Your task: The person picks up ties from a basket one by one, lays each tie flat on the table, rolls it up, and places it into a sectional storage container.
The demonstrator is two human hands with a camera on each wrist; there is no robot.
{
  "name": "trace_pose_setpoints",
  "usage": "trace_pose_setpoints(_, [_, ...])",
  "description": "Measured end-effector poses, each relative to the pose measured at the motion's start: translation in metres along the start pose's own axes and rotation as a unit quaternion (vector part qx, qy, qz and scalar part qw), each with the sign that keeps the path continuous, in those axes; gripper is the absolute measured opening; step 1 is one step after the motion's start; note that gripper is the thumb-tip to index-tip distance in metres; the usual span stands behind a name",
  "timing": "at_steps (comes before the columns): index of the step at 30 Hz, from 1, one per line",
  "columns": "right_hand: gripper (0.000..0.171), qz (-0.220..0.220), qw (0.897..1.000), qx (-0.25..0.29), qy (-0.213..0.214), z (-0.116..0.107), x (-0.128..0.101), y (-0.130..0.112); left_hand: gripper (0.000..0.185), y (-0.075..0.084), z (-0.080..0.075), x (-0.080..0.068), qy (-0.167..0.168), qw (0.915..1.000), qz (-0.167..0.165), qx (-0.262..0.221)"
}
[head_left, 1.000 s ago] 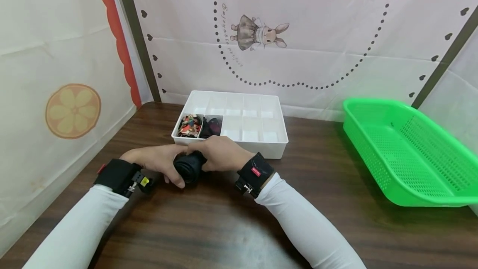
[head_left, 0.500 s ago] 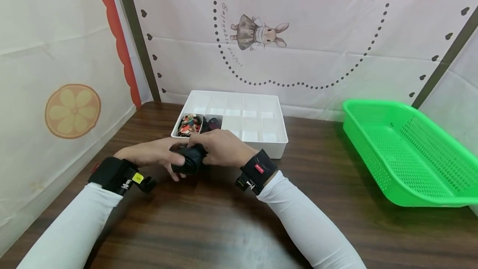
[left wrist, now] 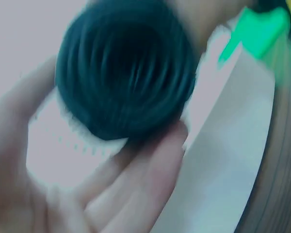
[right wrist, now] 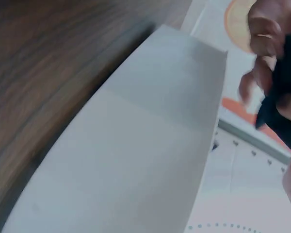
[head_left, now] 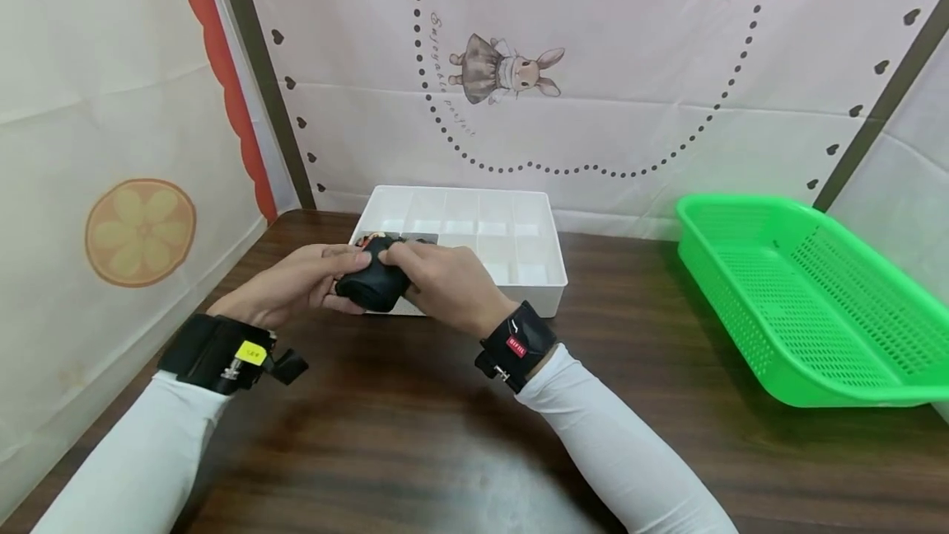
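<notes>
Just over the near left edge of the white divided box point(head_left: 544, 303), both hands hold a tightly rolled black cloth point(head_left: 374, 283). My left hand point(head_left: 292, 283) grips it from the left, thumb on top and fingers below. From the right, my right hand point(head_left: 454, 283) pinches the roll's upper part. The roll's round end, with its curved folds point(left wrist: 128, 73), faces the left wrist camera, blurred. In the right wrist view, only part of the dark cloth point(right wrist: 286, 92) shows between fingers. The hands and roll mostly hide the box's filled front-left compartments; a bit of colourful patterned cloth point(head_left: 368, 239) peeks out.
A green perforated basket point(head_left: 786, 381) stands on the right of the dark wooden table point(head_left: 415, 435). White printed sheets point(head_left: 630, 39) hang behind and to the left. The box's wall point(right wrist: 136, 141) fills much of the right wrist view.
Both hands have raised the black roll off the table and moved it away from me to the box's front edge. The left hand has turned so its thumb lies on top.
</notes>
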State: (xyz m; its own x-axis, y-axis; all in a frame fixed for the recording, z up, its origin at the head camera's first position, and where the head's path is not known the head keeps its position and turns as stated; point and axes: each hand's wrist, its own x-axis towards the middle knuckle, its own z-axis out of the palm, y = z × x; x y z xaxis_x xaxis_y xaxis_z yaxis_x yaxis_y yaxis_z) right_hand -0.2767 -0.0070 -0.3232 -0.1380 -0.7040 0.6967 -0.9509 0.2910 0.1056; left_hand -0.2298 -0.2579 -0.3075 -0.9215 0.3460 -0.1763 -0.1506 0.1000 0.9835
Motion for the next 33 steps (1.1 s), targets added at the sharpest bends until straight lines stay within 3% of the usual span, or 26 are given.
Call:
trace_pose_setpoints(3, [0.03, 0.006, 0.999, -0.018, 0.047, -0.001, -0.001, 0.005, 0.066, 0.008, 0.016, -0.001, 0.05, 0.9962, -0.017, -0.069])
trace_pose_setpoints(6, [0.031, 0.009, 0.997, -0.023, 0.079, -0.002, -0.001, 0.009, 0.068, 0.016, 0.028, -0.003, 0.084, 0.9915, -0.016, -0.098])
trace_pose_setpoints(14, [0.043, 0.012, 0.994, -0.011, 0.11, -0.009, -0.003, 0.023, 0.07, 0.027, 0.046, 0.007, 0.074, 0.9908, -0.013, -0.112])
trace_pose_setpoints(17, [0.045, 0.029, 0.993, 0.005, 0.112, -0.015, -0.004, 0.029, 0.07, 0.032, 0.053, 0.015, 0.089, 0.9839, -0.011, -0.154])
trace_pose_setpoints(21, [0.041, 0.066, 0.992, 0.017, 0.102, -0.019, -0.01, 0.041, 0.056, 0.037, 0.07, 0.034, 0.127, 0.9655, -0.002, -0.227])
trace_pose_setpoints(24, [0.03, 0.095, 0.99, -0.003, 0.107, -0.021, -0.017, 0.049, 0.033, 0.038, 0.086, 0.052, 0.155, 0.9602, 0.016, -0.232])
trace_pose_setpoints(27, [0.021, 0.127, 0.986, -0.036, 0.1, -0.022, -0.022, 0.053, 0.02, 0.034, 0.098, 0.067, 0.178, 0.963, 0.04, -0.199])
trace_pose_setpoints(33, [0.02, 0.178, 0.983, -0.045, 0.024, -0.022, -0.02, 0.056, 0.032, 0.027, 0.095, 0.08, 0.199, 0.9691, 0.06, -0.132])
